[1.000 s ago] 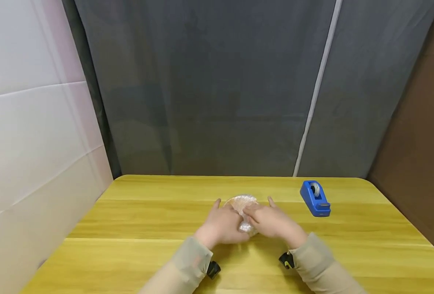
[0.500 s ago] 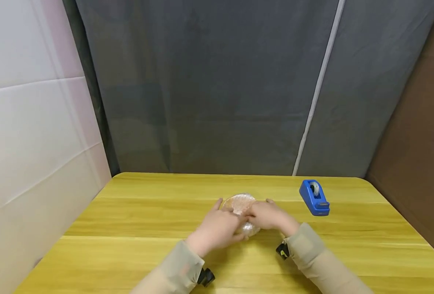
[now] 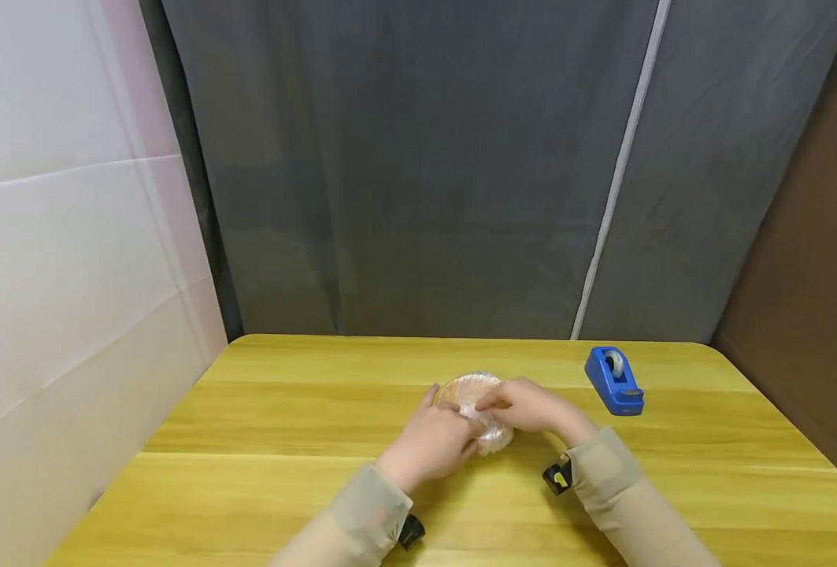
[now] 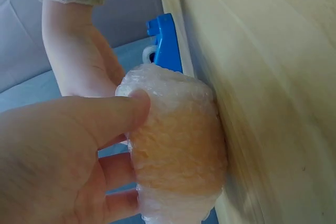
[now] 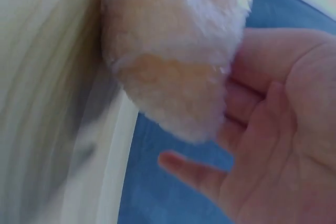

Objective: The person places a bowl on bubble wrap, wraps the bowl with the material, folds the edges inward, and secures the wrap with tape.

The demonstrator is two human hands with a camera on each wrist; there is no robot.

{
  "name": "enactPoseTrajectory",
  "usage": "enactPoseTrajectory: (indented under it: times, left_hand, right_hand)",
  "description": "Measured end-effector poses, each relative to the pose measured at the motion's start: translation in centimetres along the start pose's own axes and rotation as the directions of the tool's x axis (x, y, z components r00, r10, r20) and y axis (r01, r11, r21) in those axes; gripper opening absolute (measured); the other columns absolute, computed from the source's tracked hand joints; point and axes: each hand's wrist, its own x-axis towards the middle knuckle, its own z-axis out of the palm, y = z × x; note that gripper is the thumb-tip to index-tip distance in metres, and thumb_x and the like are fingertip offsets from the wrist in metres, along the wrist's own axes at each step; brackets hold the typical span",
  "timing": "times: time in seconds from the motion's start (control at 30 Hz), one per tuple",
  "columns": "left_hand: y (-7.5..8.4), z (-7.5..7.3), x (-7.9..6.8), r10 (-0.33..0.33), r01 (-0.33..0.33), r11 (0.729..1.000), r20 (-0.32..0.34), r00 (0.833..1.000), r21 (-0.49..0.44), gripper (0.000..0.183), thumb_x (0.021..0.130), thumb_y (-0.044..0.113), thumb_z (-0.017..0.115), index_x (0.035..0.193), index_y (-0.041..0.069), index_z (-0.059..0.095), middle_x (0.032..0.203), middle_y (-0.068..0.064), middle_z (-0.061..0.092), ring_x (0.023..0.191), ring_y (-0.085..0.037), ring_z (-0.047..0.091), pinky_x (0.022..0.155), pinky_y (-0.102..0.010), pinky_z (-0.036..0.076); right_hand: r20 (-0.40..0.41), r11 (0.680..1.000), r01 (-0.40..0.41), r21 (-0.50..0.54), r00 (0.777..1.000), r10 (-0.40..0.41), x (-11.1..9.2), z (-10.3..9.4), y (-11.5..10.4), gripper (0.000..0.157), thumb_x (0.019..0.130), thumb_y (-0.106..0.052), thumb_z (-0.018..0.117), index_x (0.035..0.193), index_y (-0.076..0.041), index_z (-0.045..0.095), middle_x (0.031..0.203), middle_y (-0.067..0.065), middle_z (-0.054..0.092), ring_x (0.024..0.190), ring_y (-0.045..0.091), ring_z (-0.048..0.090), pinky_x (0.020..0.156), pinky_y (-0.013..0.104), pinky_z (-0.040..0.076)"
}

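Note:
A rounded bundle wrapped in clear bubble wrap [image 3: 471, 387], orange-tan inside, sits on the table in front of the person. My left hand [image 3: 435, 441] holds it from the left. In the left wrist view the thumb [image 4: 126, 109] lies on the side of the wrapped bundle [image 4: 176, 145], with the other fingers along its upper face. From the right, my right hand [image 3: 531, 405] rests its fingertips on top of the wrap. The right wrist view shows the fingers of that hand [image 5: 278, 114] reaching behind the bundle [image 5: 163, 77], one finger held apart from it.
A blue tape dispenser [image 3: 614, 382] with a roll in it stands at the back right of the wooden table [image 3: 305, 425]. Behind the table hangs a dark grey curtain [image 3: 418, 173]. A white panel [image 3: 71, 260] flanks the left, a brown one [image 3: 815, 260] the right.
The right hand has shifted over the bundle, its fingers drawing back to the right along the top. The left hand stays at the bundle's left side. The tape dispenser has not been moved.

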Motion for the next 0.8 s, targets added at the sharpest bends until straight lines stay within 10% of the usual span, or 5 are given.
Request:
enactPoseTrajectory:
  times: [0.3,0.5,0.8]
  left_hand:
    - [0.6,0.4,0.6,0.030,-0.030,0.999,0.015,0.999,-0.036,0.008,0.092,0.033,0.065,0.095,0.029,0.072,0.078,0.014,0.068,0.091,-0.014,0.064,0.107,-0.059,0.031]
    - [-0.9,-0.3,-0.4,0.020,-0.018,0.992,0.015,1.000,-0.127,0.007,0.092,0.027,0.066,0.085,0.026,0.068,0.072,0.015,0.062,0.089,-0.017,0.062,0.107,-0.064,0.025]
    - [-2.9,-1.0,-2.3,-0.009,0.011,0.991,0.017,1.000,-0.133,0.012,0.092,0.026,0.066,0.081,0.026,0.064,0.074,0.013,0.064,0.102,-0.027,0.062,0.106,-0.067,0.025]
  right_hand:
    - [-0.205,0.985,-0.097,0.141,0.971,0.125,-6.7,-4.6,3.5,0.029,0.099,-0.020,0.056,0.119,-0.001,0.068,0.117,0.013,0.067,0.108,0.032,0.062,0.089,0.048,0.051]
    - [-0.377,0.921,-0.341,0.189,0.841,0.389,-10.8,-7.5,6.5,0.040,0.101,-0.026,0.053,0.123,0.006,0.062,0.117,0.024,0.063,0.098,0.034,0.063,0.080,0.046,0.053]
    - [-0.250,0.797,-0.482,0.365,0.773,0.583,-11.1,-6.5,10.2,0.047,0.101,-0.025,0.048,0.125,0.016,0.053,0.110,0.031,0.057,0.070,0.023,0.056,0.061,0.034,0.047]
